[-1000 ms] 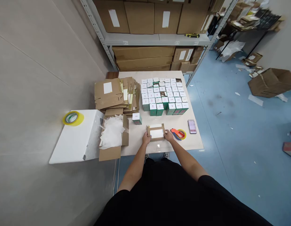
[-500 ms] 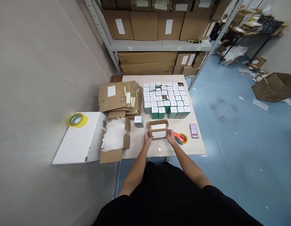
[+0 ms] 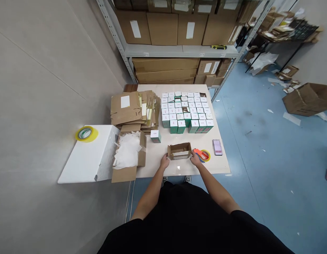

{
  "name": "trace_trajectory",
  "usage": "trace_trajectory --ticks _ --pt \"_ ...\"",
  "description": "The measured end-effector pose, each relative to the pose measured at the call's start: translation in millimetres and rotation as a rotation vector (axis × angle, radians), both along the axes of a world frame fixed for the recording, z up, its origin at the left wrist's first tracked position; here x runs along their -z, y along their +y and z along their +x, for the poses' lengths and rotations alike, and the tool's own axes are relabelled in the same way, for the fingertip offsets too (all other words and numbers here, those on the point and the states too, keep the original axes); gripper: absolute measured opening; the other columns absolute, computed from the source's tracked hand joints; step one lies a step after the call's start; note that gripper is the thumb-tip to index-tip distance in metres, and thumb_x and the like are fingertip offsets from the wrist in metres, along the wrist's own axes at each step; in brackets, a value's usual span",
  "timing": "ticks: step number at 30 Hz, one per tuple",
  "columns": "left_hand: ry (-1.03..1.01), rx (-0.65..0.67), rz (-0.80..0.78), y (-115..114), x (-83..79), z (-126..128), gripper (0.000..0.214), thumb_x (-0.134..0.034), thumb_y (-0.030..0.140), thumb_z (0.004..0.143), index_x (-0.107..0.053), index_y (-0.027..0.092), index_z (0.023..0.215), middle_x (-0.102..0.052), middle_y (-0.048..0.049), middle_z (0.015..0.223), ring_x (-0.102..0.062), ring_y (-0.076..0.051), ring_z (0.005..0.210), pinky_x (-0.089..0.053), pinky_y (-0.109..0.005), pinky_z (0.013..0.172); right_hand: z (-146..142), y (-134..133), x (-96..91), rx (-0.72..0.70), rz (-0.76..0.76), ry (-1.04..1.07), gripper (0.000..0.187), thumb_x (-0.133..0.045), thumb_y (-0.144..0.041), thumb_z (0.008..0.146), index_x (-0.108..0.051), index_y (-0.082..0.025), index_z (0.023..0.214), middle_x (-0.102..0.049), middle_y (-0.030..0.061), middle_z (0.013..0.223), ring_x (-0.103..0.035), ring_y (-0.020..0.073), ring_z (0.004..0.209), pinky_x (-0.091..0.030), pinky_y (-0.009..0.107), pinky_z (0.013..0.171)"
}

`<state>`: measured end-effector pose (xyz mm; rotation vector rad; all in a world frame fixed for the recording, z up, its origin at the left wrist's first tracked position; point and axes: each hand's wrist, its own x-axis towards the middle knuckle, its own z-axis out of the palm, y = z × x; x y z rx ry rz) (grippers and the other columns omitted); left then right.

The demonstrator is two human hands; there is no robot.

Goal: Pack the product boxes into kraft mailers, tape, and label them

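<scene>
Located over near part of table (image 3: 153, 170): box (image 3: 179, 155), brown, open at top, inside visible, white strip on front wall. At left end of box, left hand (image 3: 165, 161); at right end, right hand (image 3: 195, 159). Fingers of both close against box sides, one set per end; pinching box or only touching, cannot tell.

Just right of right hand: orange tool (image 3: 201, 153), lying on yellow ring (image 3: 209, 156). Farther right, apart: phone (image 3: 217, 147), screen blurred.

Behind box, toward far side of table: cartons (image 3: 193, 110), white-topped, green-sided, standing in rows, some tops open. Set apart, front left of rows: single carton (image 3: 155, 137), upright. At far left of table: flat cardboard (image 3: 125, 113), stacked in uneven pile. Nearer, in front of pile: paper box (image 3: 123, 175), flaps open, heaped with white paper (image 3: 128, 151). Beside that, left: white block (image 3: 84, 158), with tape roll (image 3: 92, 135) on top.

Beyond table: shelf (image 3: 166, 51), loaded with brown boxes (image 3: 162, 30); knife (image 3: 218, 47), yellow and black, on shelf edge. On blue floor (image 3: 248, 148), right: large box (image 3: 307, 100), open, with paper scraps (image 3: 291, 119) nearby. Below near table edge: shoes (image 3: 188, 179).
</scene>
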<state>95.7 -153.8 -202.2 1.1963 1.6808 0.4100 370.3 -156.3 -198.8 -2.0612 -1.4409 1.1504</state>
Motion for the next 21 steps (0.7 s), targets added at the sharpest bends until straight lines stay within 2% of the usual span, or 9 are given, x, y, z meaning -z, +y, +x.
trace_trajectory --ticks 3,5,8,10,13,16,18,21 --pt "0.129 -0.186 0.122 5 -16.6 -1 0.067 -0.055 0.016 0.087 -0.048 0.02 0.153 -0.059 -0.0126 0.149 -0.063 -0.028 0.127 -0.05 -0.04 0.11 -3 7 -15.6 0.134 0.068 0.024 0.054 -0.048 -0.018 0.081 -0.062 -0.019 0.133 -0.07 0.012 0.132 -0.065 0.0256 0.123 -0.051 0.039 0.107" --pt "0.153 -0.233 0.245 8 -29.6 6 0.057 -0.048 0.02 0.094 -0.051 0.021 0.151 -0.059 -0.0115 0.148 -0.062 -0.026 0.126 -0.049 -0.039 0.111 -8 11 -27.3 0.152 0.154 0.027 0.048 -0.044 -0.021 0.087 -0.064 -0.018 0.13 -0.071 0.0121 0.129 -0.066 0.0253 0.12 -0.052 0.038 0.106" --pt "0.087 -0.017 0.334 14 -46.4 23 0.043 -0.046 0.026 0.1 -0.064 0.022 0.138 -0.065 -0.0102 0.137 -0.064 -0.025 0.119 -0.049 -0.037 0.109 -19 19 -42.3 0.014 0.2 0.021 0.038 -0.045 -0.022 0.088 -0.07 -0.018 0.118 -0.075 0.011 0.117 -0.068 0.0254 0.109 -0.055 0.037 0.1" --pt "0.096 0.129 0.348 18 -52.1 33 0.037 -0.049 0.025 0.099 -0.07 0.021 0.129 -0.068 -0.0104 0.128 -0.064 -0.026 0.117 -0.049 -0.039 0.11 -25 25 -48.3 -0.083 0.19 -0.026 0.034 -0.048 -0.02 0.088 -0.073 -0.02 0.112 -0.075 0.0095 0.114 -0.069 0.0253 0.106 -0.055 0.037 0.099" --pt "0.164 0.228 0.338 22 -49.7 39 0.032 -0.05 0.024 0.098 -0.075 0.02 0.117 -0.071 -0.0121 0.12 -0.061 -0.029 0.122 -0.045 -0.045 0.114 -27 35 -50.2 -0.186 0.142 -0.091 0.035 -0.049 -0.014 0.089 -0.076 -0.021 0.111 -0.076 0.0081 0.118 -0.068 0.0243 0.112 -0.051 0.035 0.104" --pt "0.17 0.3 0.252 24 -38.4 36 0.029 -0.051 0.023 0.096 -0.079 0.022 0.107 -0.074 -0.0104 0.115 -0.06 -0.029 0.125 -0.043 -0.047 0.117 -19 39 -45.3 -0.295 0.101 -0.095 0.039 -0.056 -0.01 0.086 -0.076 -0.02 0.119 -0.072 0.0099 0.131 -0.065 0.0253 0.124 -0.047 0.036 0.111" --pt "0.15 0.322 0.21 23 -30.0 31 0.028 -0.055 0.023 0.094 -0.079 0.022 0.109 -0.072 -0.0094 0.126 -0.057 -0.029 0.132 -0.039 -0.047 0.121 -11 37 -40.0 -0.356 0.075 -0.091 0.05 -0.067 -0.01 0.08 -0.072 -0.019 0.129 -0.061 0.0125 0.148 -0.057 0.0281 0.136 -0.044 0.038 0.116" --pt "0.092 0.294 0.183 21 -21.1 23 0.029 -0.063 0.027 0.092 -0.078 0.02 0.116 -0.059 -0.011 0.15 -0.045 -0.031 0.147 -0.034 -0.047 0.125 -2 29 -31.9 -0.419 0.023 -0.083 0.073 -0.082 -0.016 0.072 -0.065 -0.021 0.142 -0.041 0.0132 0.165 -0.041 0.0314 0.151 -0.038 0.041 0.122"
